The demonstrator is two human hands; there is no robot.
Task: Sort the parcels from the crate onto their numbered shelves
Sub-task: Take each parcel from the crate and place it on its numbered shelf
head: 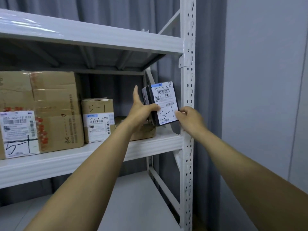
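Both hands are clamped on one black parcel, which stands on end just past centre toward 1 o'clock, at the right end of the middle shelf of a white metal rack. Its white shipping label faces the camera; it reads "501E- M1 A21B" in print above barcodes, with "5-1" handwritten large across the lower part. The smaller print is too fine to read.

The left hand grips the parcel's left edge, thumb lying across the label's lower left and forefinger pointing straight up. The right hand pinches the lower right corner. Whether the parcel's base touches the shelf cannot be told.

Under the left hand, at the parcel's 7 o'clock, lies a low flat carton. At 9 o'clock stands a smaller carton with "5-1" penned on the cardboard and a label also reading "501E- M1 A21B". Farther out at 9 o'clock is a large carton; its label carries a handwritten "5-1", the printed code blurred.

At the parcel's 3 o'clock, just beside it, rises the rack's perforated upright post.
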